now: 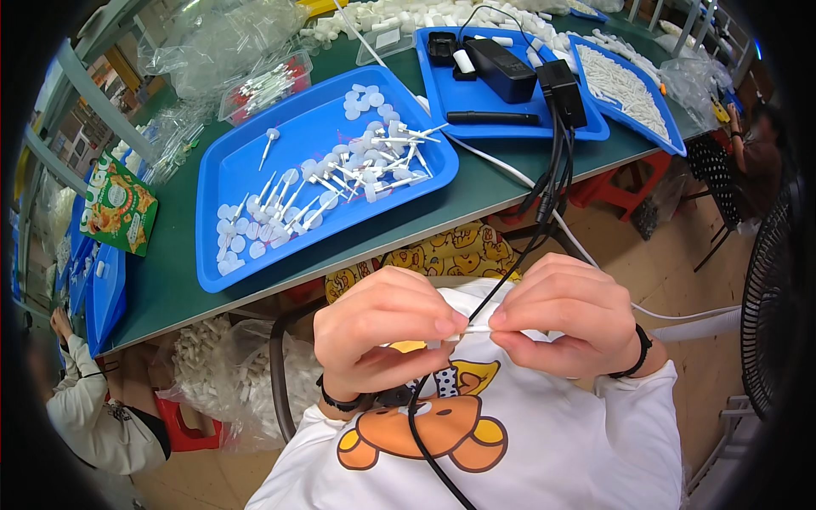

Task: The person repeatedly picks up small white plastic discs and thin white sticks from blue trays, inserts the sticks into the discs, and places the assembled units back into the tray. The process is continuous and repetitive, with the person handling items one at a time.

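In front of my chest, my left hand [387, 327] and my right hand [565, 314] are pinched close together, fingertips almost meeting. Between them is a thin white plastic stick [478, 329], its ends mostly covered by the fingers. A small whitish bit shows under my left fingertips, too hidden to name. Beyond the hands lies a blue tray [327, 95] on the green table. It holds many loose round translucent discs [257, 249] and thin white sticks [289, 200], several with discs on their ends.
A second blue tray [586, 129] carries black devices [501, 70] and a black pen-like rod [493, 118]. A further tray is full of white tubes [620, 85]. A black cable [429, 442] runs past my hands. A green snack bag [119, 204] stands left; a fan [769, 297] stands right.
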`<state>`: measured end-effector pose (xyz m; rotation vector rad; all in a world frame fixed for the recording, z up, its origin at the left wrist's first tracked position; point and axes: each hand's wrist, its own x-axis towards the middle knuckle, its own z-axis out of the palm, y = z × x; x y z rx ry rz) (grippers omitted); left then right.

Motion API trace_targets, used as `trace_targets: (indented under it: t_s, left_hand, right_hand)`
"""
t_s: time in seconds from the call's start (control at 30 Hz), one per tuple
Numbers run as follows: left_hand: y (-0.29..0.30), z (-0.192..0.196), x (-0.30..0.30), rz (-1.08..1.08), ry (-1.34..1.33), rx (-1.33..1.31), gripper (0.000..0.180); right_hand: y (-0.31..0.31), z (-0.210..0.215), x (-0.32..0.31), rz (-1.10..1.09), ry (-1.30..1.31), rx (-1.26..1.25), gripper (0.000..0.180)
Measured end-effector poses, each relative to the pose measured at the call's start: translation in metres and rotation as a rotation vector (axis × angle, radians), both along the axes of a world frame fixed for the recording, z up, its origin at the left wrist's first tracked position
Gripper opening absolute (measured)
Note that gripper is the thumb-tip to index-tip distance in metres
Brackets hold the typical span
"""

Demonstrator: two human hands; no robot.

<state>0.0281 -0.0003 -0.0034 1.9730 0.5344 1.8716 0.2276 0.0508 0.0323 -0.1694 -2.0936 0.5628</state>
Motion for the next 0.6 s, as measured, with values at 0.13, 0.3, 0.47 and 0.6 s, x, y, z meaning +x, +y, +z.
trace_targets:
  t_s: [0.13, 0.3, 0.47, 0.6]
  left_hand:
    - [0.0, 0.001, 0.002, 0.098, -0.013, -0.005, 0.044]
    - [-0.002, 0.003, -0.003, 0.072, -0.041, -0.062, 0.05]
    - [-0.002, -0.002, -0.008, -0.024, -0.103, -0.077, 0.046]
    - [-0.002, 0.0, -0.005, -0.028, -0.106, -0.071, 0.043]
  right_hand:
    - [0.001, 0.003, 0.0, -0.023, -0.007, 0.021, 0.023]
    - [0.002, 0.005, 0.003, -0.044, 0.008, 0.034, 0.024]
    - [0.003, 0.005, 0.005, -0.038, 0.014, 0.038, 0.025]
    - [0.001, 0.006, 0.001, -0.094, -0.004, -0.005, 0.031]
